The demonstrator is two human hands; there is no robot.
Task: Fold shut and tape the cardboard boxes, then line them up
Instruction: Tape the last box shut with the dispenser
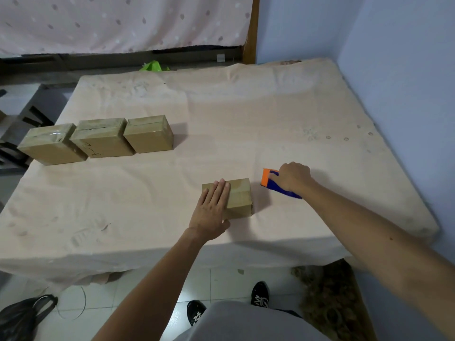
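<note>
Left hand (213, 207) flat, fingers straight, pressing the cardboard box (240, 198) under its palm, right hand (293, 179) near on its right, curled round the tape dispenser (267, 179): likely to skid on the loose cloth (270, 119) or spring its flaps on easing the press too early.

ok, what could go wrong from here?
1. The left hand lies flat across the top of the box; a tape pass might catch the fingers.
2. The box is only pressed from above on the wrinkled cloth, so it may slide under the pull.
3. The right hand covers much of the tape dispenser in its grip. The cutting edge is hidden, so aim could be off.
</note>
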